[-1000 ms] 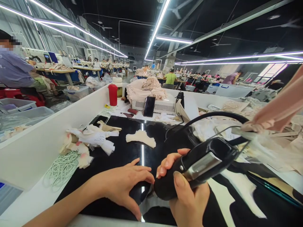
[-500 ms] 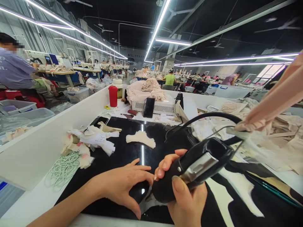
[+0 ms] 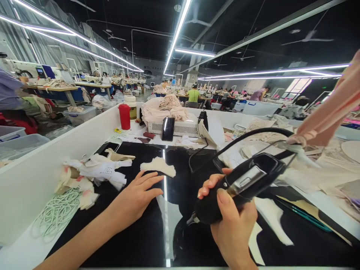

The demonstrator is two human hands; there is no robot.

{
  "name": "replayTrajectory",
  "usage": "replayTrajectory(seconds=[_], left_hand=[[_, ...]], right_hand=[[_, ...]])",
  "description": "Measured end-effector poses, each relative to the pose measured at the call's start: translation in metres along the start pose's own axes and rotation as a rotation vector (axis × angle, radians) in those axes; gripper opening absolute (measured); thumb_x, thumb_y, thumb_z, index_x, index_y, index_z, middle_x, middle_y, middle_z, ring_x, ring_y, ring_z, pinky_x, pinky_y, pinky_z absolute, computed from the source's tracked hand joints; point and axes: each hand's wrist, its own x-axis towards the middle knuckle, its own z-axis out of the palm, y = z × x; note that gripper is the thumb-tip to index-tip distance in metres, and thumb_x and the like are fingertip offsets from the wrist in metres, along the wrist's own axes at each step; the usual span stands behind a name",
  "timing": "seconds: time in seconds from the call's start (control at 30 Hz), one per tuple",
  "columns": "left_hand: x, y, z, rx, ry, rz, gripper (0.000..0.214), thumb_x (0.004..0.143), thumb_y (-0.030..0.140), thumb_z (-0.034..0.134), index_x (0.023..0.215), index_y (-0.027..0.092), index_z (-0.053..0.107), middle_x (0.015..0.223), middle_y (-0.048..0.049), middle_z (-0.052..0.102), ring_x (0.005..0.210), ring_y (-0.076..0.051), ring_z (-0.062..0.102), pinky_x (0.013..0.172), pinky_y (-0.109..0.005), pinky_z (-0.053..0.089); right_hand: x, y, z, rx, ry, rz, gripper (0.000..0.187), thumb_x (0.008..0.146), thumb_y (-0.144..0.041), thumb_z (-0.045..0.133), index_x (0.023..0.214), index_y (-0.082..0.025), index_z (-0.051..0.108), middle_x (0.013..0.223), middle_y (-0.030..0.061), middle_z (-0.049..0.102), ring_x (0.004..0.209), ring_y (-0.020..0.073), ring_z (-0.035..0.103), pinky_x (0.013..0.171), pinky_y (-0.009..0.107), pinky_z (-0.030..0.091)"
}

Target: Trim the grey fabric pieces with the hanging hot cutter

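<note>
My right hand (image 3: 233,217) is wrapped round a black corded hand tool (image 3: 242,187) with a silver side plate. Its metal tip (image 3: 192,219) points down and left, just over the glossy black work surface (image 3: 135,240). My left hand (image 3: 137,195) is open, fingers stretched out, its fingertips near a stack of cream fabric pieces (image 3: 159,166). A thin translucent cut piece (image 3: 170,221) lies flat between my hands. Right of the tool, partly hidden by my right hand, are white cut pieces (image 3: 272,219).
Left lie fabric scraps (image 3: 104,168) and pale green cord (image 3: 60,210). Behind stand a red cup (image 3: 124,117), a phone (image 3: 168,129) and a white box (image 3: 185,128) bearing fabric. A black cable (image 3: 253,132) and pink cloth strip (image 3: 332,105) rise from the tool. Teal-handled scissors or similar lie right (image 3: 312,219).
My left hand has moved up, away from the tool's tip, toward the cream stack. The tool has shifted right and lifted slightly, uncovering the translucent piece. The view has turned a little right.
</note>
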Motion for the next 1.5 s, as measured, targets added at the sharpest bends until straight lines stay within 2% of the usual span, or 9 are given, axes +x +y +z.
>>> replayTrajectory(seconds=[0.1, 0.2, 0.33, 0.43, 0.67, 0.8, 1.13, 1.3, 1.5], left_hand=[[0.001, 0.017, 0.003, -0.185, -0.051, -0.035, 0.027, 0.096, 0.013, 0.063, 0.119, 0.024, 0.069, 0.137, -0.0086, 0.063, 0.13, -0.026, 0.058, 0.116, -0.051, 0.043], [0.002, 0.034, 0.006, -0.327, -0.151, -0.099, 0.047, 0.083, 0.023, 0.084, 0.127, 0.026, 0.068, 0.137, -0.0083, 0.061, 0.128, -0.027, 0.058, 0.111, -0.043, 0.05], [0.002, 0.046, 0.008, -0.368, -0.292, -0.175, 0.068, 0.07, 0.036, 0.095, 0.13, 0.022, 0.068, 0.14, -0.0112, 0.059, 0.131, -0.031, 0.054, 0.111, -0.045, 0.049], [0.001, 0.047, 0.006, -0.372, -0.35, -0.21, 0.074, 0.067, 0.036, 0.096, 0.134, 0.02, 0.067, 0.142, -0.0132, 0.057, 0.133, -0.034, 0.051, 0.112, -0.048, 0.048], [-0.001, 0.044, 0.003, -0.403, -0.375, -0.201, 0.078, 0.07, 0.035, 0.093, 0.141, 0.021, 0.062, 0.147, -0.0124, 0.054, 0.139, -0.034, 0.047, 0.115, -0.048, 0.046], [-0.001, 0.043, 0.002, -0.398, -0.4, -0.193, 0.076, 0.074, 0.04, 0.089, 0.143, 0.021, 0.061, 0.149, -0.0126, 0.053, 0.14, -0.034, 0.046, 0.114, -0.046, 0.046], [-0.004, 0.04, 0.005, -0.464, -0.326, -0.139, 0.072, 0.074, 0.043, 0.089, 0.14, 0.031, 0.063, 0.143, -0.01, 0.058, 0.136, -0.035, 0.049, 0.11, -0.049, 0.048], [-0.003, 0.041, 0.003, -0.46, -0.345, -0.138, 0.075, 0.076, 0.041, 0.088, 0.143, 0.028, 0.059, 0.143, -0.0105, 0.056, 0.133, -0.034, 0.05, 0.11, -0.048, 0.048], [-0.003, 0.041, 0.003, -0.449, -0.342, -0.128, 0.066, 0.076, 0.04, 0.089, 0.135, 0.027, 0.064, 0.143, -0.0098, 0.056, 0.133, -0.034, 0.05, 0.11, -0.048, 0.048]], right_hand=[[-0.003, 0.004, 0.004, 0.01, -0.048, -0.019, 0.031, 0.09, -0.033, 0.074, 0.116, -0.029, 0.059, 0.086, -0.0014, 0.064, 0.066, 0.0154, 0.064, 0.063, 0.034, 0.057], [-0.006, 0.009, 0.012, 0.026, -0.087, -0.042, 0.029, 0.091, -0.03, 0.073, 0.116, -0.029, 0.059, 0.087, -0.002, 0.064, 0.066, 0.0149, 0.064, 0.063, 0.033, 0.058], [-0.01, 0.013, 0.018, 0.023, -0.091, -0.044, 0.025, 0.092, -0.029, 0.072, 0.114, -0.031, 0.06, 0.088, -0.0036, 0.066, 0.065, 0.0126, 0.064, 0.064, 0.03, 0.057], [-0.011, 0.015, 0.017, 0.01, -0.102, -0.049, 0.026, 0.093, -0.028, 0.072, 0.115, -0.031, 0.06, 0.089, -0.0035, 0.066, 0.067, 0.0123, 0.064, 0.064, 0.029, 0.058], [-0.01, 0.015, 0.015, 0.001, -0.12, -0.063, 0.026, 0.095, -0.023, 0.069, 0.118, -0.03, 0.059, 0.088, -0.0029, 0.067, 0.067, 0.0125, 0.066, 0.065, 0.029, 0.059], [-0.013, 0.013, 0.015, 0.062, -0.12, -0.028, 0.027, 0.094, -0.027, 0.071, 0.118, -0.03, 0.06, 0.088, -0.0029, 0.066, 0.066, 0.0121, 0.065, 0.064, 0.028, 0.059], [-0.022, 0.012, 0.015, 0.079, -0.174, 0.007, 0.028, 0.095, -0.028, 0.07, 0.12, -0.031, 0.059, 0.088, -0.0015, 0.066, 0.069, 0.0133, 0.066, 0.066, 0.031, 0.06], [-0.029, 0.007, 0.011, 0.127, -0.184, 0.041, 0.033, 0.094, -0.034, 0.072, 0.123, -0.031, 0.057, 0.089, -0.0006, 0.064, 0.069, 0.0144, 0.065, 0.066, 0.033, 0.06], [-0.038, 0.005, 0.009, 0.158, -0.219, 0.033, 0.033, 0.094, -0.036, 0.072, 0.124, -0.031, 0.058, 0.087, -0.0003, 0.064, 0.069, 0.0144, 0.064, 0.064, 0.032, 0.06]])
